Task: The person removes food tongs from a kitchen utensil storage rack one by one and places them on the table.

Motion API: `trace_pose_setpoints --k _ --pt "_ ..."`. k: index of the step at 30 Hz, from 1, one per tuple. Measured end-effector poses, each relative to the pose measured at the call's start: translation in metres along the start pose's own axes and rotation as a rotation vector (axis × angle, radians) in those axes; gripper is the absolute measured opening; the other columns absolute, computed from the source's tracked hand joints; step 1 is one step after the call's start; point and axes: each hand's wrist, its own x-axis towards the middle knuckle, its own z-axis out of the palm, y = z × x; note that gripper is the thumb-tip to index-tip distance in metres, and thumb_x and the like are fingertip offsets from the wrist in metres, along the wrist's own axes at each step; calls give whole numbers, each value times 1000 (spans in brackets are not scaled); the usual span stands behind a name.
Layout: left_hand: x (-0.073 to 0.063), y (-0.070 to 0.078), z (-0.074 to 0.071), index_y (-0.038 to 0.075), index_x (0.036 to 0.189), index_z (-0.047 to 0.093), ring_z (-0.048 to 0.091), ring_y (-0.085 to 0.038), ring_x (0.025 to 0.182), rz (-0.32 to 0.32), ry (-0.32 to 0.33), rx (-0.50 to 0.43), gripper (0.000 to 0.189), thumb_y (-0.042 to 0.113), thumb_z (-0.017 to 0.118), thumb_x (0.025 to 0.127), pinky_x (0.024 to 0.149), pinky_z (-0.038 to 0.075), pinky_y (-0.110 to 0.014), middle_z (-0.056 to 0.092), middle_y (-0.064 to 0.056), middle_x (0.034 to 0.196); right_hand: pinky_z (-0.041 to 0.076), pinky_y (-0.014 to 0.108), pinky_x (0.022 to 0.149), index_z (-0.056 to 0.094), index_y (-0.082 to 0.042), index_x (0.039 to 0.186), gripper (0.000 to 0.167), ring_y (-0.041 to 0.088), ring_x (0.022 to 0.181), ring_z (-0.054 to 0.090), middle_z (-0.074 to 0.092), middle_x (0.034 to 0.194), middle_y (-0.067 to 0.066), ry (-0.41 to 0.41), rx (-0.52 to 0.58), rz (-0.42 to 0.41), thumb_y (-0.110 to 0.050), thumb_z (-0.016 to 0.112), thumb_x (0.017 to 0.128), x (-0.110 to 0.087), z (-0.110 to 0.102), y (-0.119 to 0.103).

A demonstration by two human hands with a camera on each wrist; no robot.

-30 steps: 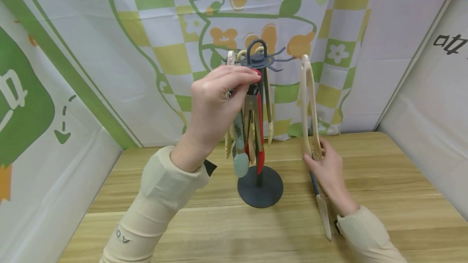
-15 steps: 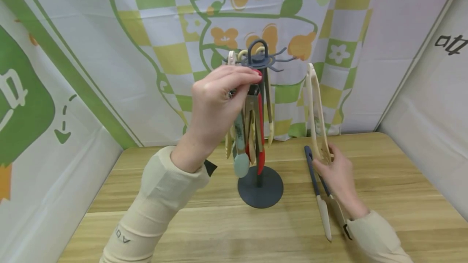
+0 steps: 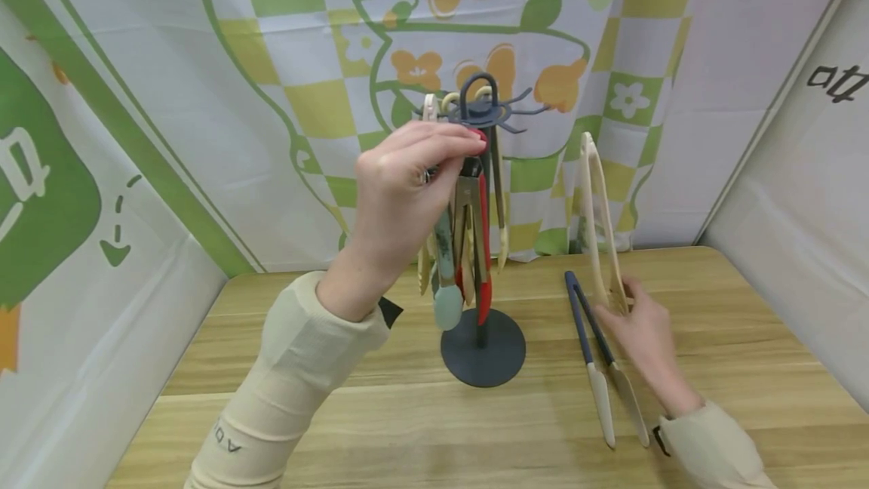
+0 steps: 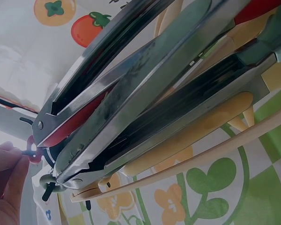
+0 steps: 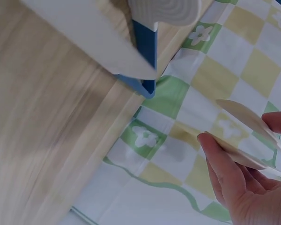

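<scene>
On a wooden counter (image 3: 380, 429), a dark rack (image 3: 490, 357) hung with kitchen tongs (image 3: 448, 308) stands upright. A person's left grip (image 3: 407, 179) pinches a red loop (image 3: 480, 140) near its top. To the rack's right, the right grip (image 3: 645, 334) pinches cream tongs (image 3: 590, 210) by their lower ends, hinge up, beside blue-handled tongs (image 3: 579, 319) lying spread on the wood.

The upright tongs (image 3: 591, 210) are coloured cream, the lying tongs (image 3: 583, 342) navy and off-white. The stand (image 3: 483, 361) is finished in dark grey; red and pale teal are seen among the hanging tongs (image 3: 447, 308). The curtain (image 3: 319, 108) is checked in green, yellow and white — and printed with orange flowers.
</scene>
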Motion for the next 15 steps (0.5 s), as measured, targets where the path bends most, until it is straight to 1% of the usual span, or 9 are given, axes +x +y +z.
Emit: trace_pose_setpoints --k 4,6,11,15 --pt "0 0 0 -2 78 72 65 -22 81 4 3 -4 15 -13 61 78 88 46 -21 69 -12 82 53 47 66 45 7 124 56 43 86 58 55 109 33 -12 -49 2 -21 66 81 -2 -2 6" --pt "0 0 1 -2 78 72 65 -22 81 5 3 -4 15 -13 61 78 88 46 -21 69 -12 81 52 48 66 44 8 124 57 44 86 58 53 111 34 -23 -65 3 -21 66 81 -3 -3 9" --pt "0 0 1 -3 78 72 65 -22 81 7 7 -3 15 -13 61 78 87 46 -21 69 -12 81 54 38 56 42 10 124 57 38 75 61 50 113 36 -51 -70 11 -18 65 81 -5 -5 14" --pt "0 0 0 -2 78 72 65 -22 81 10 6 -1 15 -12 61 78 88 46 -21 69 -12 81 53 35 53 42 10 125 57 35 71 61 49 114 37 -72 -84 27 -19 66 81 -8 -8 18"
